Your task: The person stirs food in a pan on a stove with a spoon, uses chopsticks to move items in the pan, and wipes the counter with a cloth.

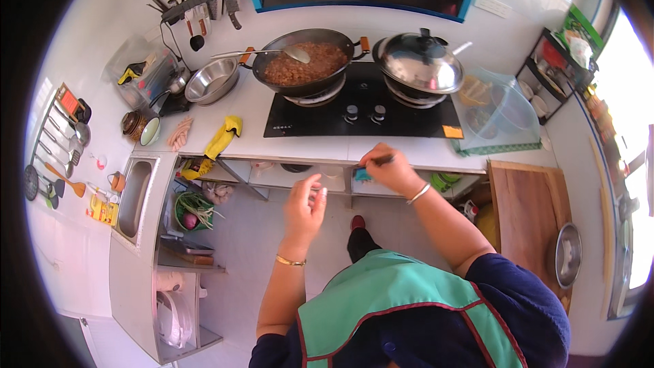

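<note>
My left hand (305, 210) is raised in front of the counter with its fingers bent, touching nothing that shows. To its right, my right hand (391, 167) is closed around a thin dark handle (382, 160) near the counter's front edge; the tool's other end cannot be made out. Beyond them, a dark wok (265, 56) sits on the left burner, holding a reddish-brown chopped food (327, 64). A metal wok spatula (296, 54) rests across it, its handle over the left rim. A second pan with a domed metal lid (421, 61) is on the right burner.
A black gas cooktop (317, 117) lies between a steel basin (212, 82) and a clear plastic bag (506, 107). Knives hang on a wall rack (199, 0). A yellow cloth (223, 138) drapes near the counter edge. A sink (135, 199) is left, a wooden board (531, 214) right.
</note>
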Available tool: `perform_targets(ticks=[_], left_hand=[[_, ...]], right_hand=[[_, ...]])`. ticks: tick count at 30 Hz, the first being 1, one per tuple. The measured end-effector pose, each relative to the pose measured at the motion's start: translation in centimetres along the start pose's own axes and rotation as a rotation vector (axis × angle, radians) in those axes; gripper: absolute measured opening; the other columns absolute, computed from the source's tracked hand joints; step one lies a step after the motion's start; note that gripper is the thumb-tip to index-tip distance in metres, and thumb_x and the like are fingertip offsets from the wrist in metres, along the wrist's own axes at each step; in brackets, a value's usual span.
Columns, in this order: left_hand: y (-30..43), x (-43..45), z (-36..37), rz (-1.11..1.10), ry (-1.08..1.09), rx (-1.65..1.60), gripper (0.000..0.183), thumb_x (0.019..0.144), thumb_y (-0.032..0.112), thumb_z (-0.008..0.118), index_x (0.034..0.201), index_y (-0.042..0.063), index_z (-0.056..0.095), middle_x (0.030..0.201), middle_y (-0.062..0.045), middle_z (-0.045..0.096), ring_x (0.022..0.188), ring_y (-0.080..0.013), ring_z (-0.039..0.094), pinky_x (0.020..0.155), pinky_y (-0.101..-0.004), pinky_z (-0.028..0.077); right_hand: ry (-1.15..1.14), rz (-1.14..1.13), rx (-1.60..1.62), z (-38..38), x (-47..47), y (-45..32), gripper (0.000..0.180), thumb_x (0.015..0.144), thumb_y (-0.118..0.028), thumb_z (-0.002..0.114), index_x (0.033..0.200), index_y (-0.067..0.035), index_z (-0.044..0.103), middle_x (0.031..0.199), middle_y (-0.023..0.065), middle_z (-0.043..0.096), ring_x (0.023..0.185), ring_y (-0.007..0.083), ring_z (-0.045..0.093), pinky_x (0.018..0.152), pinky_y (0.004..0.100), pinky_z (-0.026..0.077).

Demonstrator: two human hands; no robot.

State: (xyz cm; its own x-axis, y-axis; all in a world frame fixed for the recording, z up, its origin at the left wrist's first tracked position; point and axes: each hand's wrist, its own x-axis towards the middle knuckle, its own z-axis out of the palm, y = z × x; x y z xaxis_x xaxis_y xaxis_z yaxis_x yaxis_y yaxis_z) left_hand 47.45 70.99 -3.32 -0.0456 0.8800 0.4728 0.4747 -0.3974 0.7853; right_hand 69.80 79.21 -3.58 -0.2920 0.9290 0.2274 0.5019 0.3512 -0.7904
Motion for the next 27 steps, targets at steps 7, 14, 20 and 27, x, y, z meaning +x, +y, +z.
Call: perform_targets(ticks=[7, 14, 20, 27], left_hand=[[-7.1, 10.0, -2.7, -0.054, 0.065, 0.097, 0.017, 0.087, 0.005, 0.061, 0.104, 0.002, 0.063, 0.087, -0.006, 0.064, 0.071, -0.0127, 0.062, 0.063, -0.0243, 0.05], [-10.7, 21.6, -4.0, -0.127, 0.147, -0.031, 0.015, 0.093, 0.007, 0.058, 0.105, -0.002, 0.062, 0.086, -0.004, 0.063, 0.072, -0.0089, 0.06, 0.067, -0.0216, 0.049], [-15.1, 27.7, -5.9, -0.119, 0.153, -0.088, 0.015, 0.093, 0.008, 0.058, 0.105, -0.001, 0.062, 0.086, -0.004, 0.063, 0.072, -0.009, 0.059, 0.068, -0.0215, 0.049], [-18.6, 34.8, -7.8, -0.04, 0.062, -0.14, 0.014, 0.091, 0.006, 0.059, 0.102, 0.0, 0.064, 0.085, -0.005, 0.065, 0.07, -0.0091, 0.06, 0.066, -0.0217, 0.05]], right_hand=[[0.249, 0.062, 0.934, -4.9, 12.6, -2.4, 0.019, 0.094, -0.017, 0.058, 0.1, 0.0, 0.065, 0.084, 0.0034, 0.062, 0.07, 0.0127, 0.064, 0.064, 0.0227, 0.053], [0.38, 0.014, 0.704, -5.0, 22.8, -1.2, 0.021, 0.094, -0.017, 0.058, 0.097, 0.002, 0.067, 0.089, 0.0067, 0.066, 0.069, 0.0115, 0.063, 0.065, 0.0226, 0.054], [0.361, -0.022, 0.547, -0.8, 28.3, -1.5, 0.016, 0.092, -0.01, 0.059, 0.094, 0.002, 0.068, 0.083, 0.004, 0.065, 0.062, 0.0078, 0.057, 0.058, 0.021, 0.048], [0.15, 0.13, 0.71, 9.6, 37.8, -2.8, 0.014, 0.091, -0.009, 0.059, 0.098, 0.002, 0.066, 0.086, 0.007, 0.068, 0.071, 0.0087, 0.064, 0.063, 0.0248, 0.05]])
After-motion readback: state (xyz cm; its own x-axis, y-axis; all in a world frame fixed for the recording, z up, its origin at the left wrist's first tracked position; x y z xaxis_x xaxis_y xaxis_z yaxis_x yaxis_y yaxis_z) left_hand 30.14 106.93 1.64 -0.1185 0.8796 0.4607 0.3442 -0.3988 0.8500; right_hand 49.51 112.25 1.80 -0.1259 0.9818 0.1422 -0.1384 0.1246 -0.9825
